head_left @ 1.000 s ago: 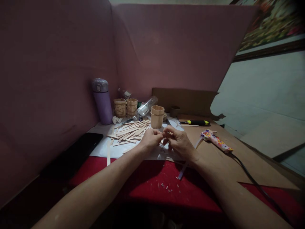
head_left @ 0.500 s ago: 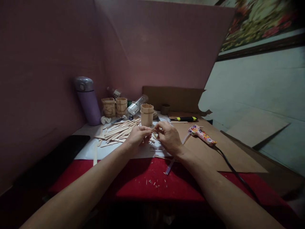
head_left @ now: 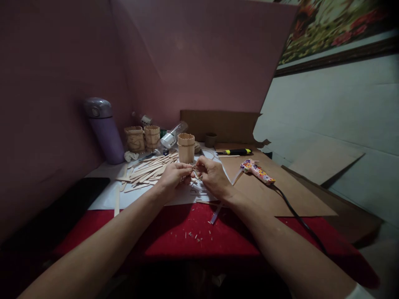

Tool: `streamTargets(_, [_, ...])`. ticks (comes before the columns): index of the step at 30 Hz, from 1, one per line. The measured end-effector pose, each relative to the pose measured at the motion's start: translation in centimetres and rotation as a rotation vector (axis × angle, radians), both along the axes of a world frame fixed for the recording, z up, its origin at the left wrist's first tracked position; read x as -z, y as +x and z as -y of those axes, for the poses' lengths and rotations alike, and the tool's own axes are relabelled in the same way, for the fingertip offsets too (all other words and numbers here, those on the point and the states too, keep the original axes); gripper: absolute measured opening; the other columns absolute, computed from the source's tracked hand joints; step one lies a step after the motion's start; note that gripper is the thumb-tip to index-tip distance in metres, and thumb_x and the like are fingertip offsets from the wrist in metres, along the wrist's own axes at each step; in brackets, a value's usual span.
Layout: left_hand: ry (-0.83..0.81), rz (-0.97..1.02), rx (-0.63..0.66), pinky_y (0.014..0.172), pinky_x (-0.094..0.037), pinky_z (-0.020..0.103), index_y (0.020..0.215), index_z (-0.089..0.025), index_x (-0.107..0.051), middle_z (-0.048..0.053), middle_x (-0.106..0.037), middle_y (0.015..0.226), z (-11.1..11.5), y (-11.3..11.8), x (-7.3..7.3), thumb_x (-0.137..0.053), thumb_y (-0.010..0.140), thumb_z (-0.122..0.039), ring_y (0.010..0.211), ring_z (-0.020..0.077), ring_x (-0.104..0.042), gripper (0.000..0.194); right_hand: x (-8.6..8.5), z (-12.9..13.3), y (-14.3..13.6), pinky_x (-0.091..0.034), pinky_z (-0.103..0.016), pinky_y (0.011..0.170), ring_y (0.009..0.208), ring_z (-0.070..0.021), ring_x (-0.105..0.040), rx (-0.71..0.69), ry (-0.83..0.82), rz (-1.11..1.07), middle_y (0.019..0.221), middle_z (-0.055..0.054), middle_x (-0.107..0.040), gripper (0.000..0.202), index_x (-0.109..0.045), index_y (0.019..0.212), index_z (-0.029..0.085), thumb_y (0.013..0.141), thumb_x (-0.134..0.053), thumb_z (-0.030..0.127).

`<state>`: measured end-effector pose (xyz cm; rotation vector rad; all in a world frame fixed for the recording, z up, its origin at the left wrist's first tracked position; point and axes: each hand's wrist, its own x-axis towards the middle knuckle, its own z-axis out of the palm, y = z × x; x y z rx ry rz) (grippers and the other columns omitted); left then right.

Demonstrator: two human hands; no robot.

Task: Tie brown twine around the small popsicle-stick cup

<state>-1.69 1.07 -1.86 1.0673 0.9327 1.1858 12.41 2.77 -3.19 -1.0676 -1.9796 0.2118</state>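
My left hand (head_left: 175, 179) and my right hand (head_left: 215, 174) meet over the white paper, fingertips almost touching. Both are closed in a pinch on a thin tan strand (head_left: 194, 169), mostly hidden by the fingers; whether it is twine or a sliver of wood I cannot tell. Just beyond them stands a round cup of upright craft sticks (head_left: 186, 148) with a band around its upper part. To the left of the cup, a loose pile of craft sticks (head_left: 149, 171) is spread on the paper, close to my left hand.
A floral glue gun (head_left: 257, 171) with a black cord and a yellow-black utility knife (head_left: 237, 152) lie on cardboard (head_left: 289, 199) at right. Two more stick cups (head_left: 135, 139), a plastic bottle (head_left: 173, 136) and a purple flask (head_left: 107, 135) stand or lie at back left. Scraps dot the red cloth (head_left: 174, 241).
The camera has turned slightly right, so everything sits a little further left in view. Both hands keep their pinch, with only slight finger movement.
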Motion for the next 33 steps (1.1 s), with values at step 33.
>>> streamTargets(33, [-0.070,-0.016,0.044,0.034,-0.012,0.019,0.068,-0.007,-0.066,-0.006,-0.037,0.041,-0.40,-0.72,0.35,-0.072,0.059,-0.019,0.034,0.0020,-0.027,0.016,-0.14,-0.02,-0.24,-0.030,-0.024,0.059,0.062,-0.0128,-0.044,-0.068,0.025,-0.070,0.061,0.001,-0.049,0.017,-0.045,0.062,0.019,0.072,-0.047,0.004])
